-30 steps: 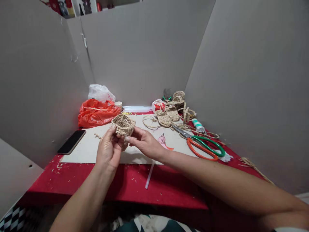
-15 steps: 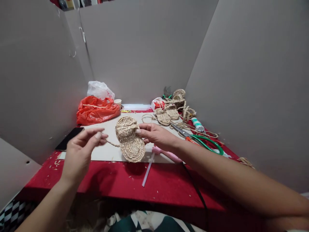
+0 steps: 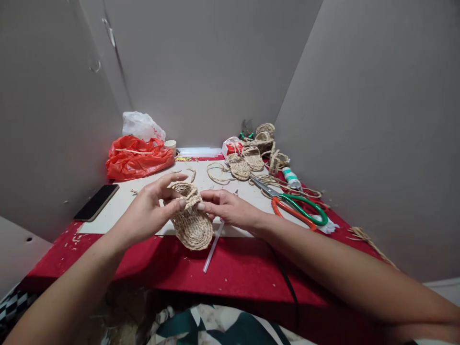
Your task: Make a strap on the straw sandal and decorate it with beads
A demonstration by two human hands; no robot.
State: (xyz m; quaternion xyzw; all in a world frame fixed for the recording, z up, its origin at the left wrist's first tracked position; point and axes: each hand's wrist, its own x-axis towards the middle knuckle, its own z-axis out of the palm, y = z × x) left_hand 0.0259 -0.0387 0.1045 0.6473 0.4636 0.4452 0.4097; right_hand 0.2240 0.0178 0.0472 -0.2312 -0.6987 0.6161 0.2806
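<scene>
A small woven straw slipper (image 3: 194, 230) is held up over the front edge of the white board, its rounded sole end toward me. My left hand (image 3: 156, 203) pinches the raised strap from the left, thumb and fingers closed on it. From the other side my right hand (image 3: 230, 208) grips the slipper's edge close to the strap. Behind the slipper, a short straw cord end (image 3: 192, 175) sticks up. A clear glue stick (image 3: 213, 249) lies under my right hand, slanting over the board's front edge. The pink tool it was by is hidden behind my right hand.
Scissors (image 3: 298, 203) with green and orange handles lie right of my hands. Beyond them are finished-looking straw slippers (image 3: 240, 166), loose cord and a white-green spool (image 3: 292, 178). At left are a phone (image 3: 97, 203), a red plastic bag (image 3: 138, 160) and a paper cup (image 3: 170, 146). Grey panels enclose the table.
My left hand has moved right, from pulling the straw cord out to the side, to pinching the slipper's strap. The slipper has tilted and come slightly lower. The view has shifted a little.
</scene>
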